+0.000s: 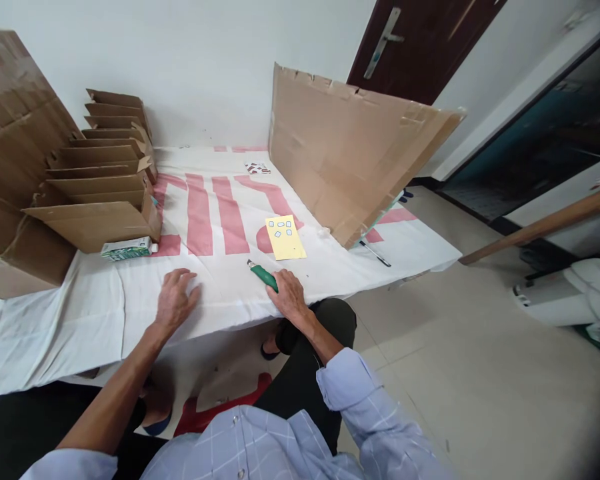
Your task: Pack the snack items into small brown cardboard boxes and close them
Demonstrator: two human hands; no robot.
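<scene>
My right hand [289, 293] is closed around a green utility knife [264, 275] near the front edge of the table; its metal tip points away to the left. My left hand [177, 301] rests on the white cloth with its fingers a little apart and nothing in it. Just beyond the knife lies a yellow sheet of paper [286, 240] with several small pale squares on it. To the left, past my left hand, a green and white carton [129, 249] lies on its side against the cardboard.
A cardboard box with several upright dividers [95, 220] stands at the left, beside a larger box [20, 133]. A big cardboard panel [350, 147] stands at the right, with a pen [376, 255] by its foot. A small patterned card [257, 168] lies farther back on the white cloth [230, 293].
</scene>
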